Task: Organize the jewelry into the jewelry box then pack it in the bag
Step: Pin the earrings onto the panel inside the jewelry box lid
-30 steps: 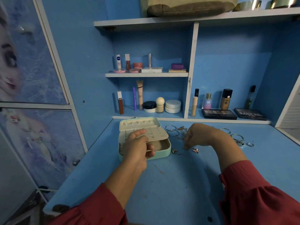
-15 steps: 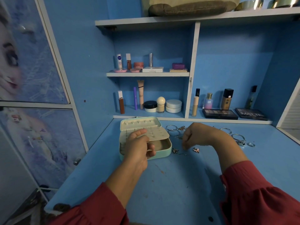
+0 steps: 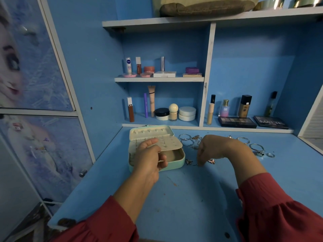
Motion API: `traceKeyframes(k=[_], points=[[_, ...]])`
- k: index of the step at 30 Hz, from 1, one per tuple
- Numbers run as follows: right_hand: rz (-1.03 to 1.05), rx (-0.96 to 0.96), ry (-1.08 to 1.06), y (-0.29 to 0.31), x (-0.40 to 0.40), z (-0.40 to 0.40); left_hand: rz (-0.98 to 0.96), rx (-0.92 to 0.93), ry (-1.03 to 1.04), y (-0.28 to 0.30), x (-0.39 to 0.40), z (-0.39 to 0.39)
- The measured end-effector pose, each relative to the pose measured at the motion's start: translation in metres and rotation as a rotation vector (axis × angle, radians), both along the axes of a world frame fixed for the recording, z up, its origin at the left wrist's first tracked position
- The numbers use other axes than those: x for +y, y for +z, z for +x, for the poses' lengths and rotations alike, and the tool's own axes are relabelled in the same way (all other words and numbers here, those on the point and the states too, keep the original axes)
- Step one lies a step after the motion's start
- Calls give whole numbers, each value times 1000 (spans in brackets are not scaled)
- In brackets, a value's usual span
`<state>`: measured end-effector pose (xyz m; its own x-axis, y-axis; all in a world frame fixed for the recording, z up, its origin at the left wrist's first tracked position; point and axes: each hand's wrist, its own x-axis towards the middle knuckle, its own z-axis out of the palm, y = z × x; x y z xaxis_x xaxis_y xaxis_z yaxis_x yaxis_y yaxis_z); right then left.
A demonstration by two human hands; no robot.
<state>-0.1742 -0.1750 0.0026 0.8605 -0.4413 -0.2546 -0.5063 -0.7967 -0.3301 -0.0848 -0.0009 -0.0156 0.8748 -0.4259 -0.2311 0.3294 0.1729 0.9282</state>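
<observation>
A mint-green jewelry box [image 3: 180,161] lies open on the blue desk, its cream lid up at the back. My left hand [image 3: 148,158] grips the cream earring panel [image 3: 173,144] and holds it raised over the box's tray. My right hand [image 3: 212,149] hangs just right of the box, fingertips down on a thin dark earring [image 3: 195,165] on the desk. Small earrings [image 3: 188,161] lie by those fingers. Silver bangles [image 3: 185,138] and rings [image 3: 271,155] are spread behind and to the right. A brown bag [image 3: 206,6] sits on the top shelf.
Cosmetic tubes, jars and bottles [image 3: 174,112] line the shelves behind the desk, with two dark palettes [image 3: 236,122] at the back right. Metal bowls [image 3: 269,3] stand on the top shelf. A cupboard door [image 3: 35,84] closes the left side.
My right hand's fingers have dipped lower toward the thin earring on the desk. My left hand keeps the panel raised in the same place.
</observation>
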Motion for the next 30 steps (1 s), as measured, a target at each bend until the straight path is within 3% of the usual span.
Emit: traceKeyframes(k=[8,30], points=[[-66,-197,-105,1,-4,1,-6,8,-4,0,0,0],[-76,-109,-60,-9,-2,7,-9,7,-7,0,0,0]])
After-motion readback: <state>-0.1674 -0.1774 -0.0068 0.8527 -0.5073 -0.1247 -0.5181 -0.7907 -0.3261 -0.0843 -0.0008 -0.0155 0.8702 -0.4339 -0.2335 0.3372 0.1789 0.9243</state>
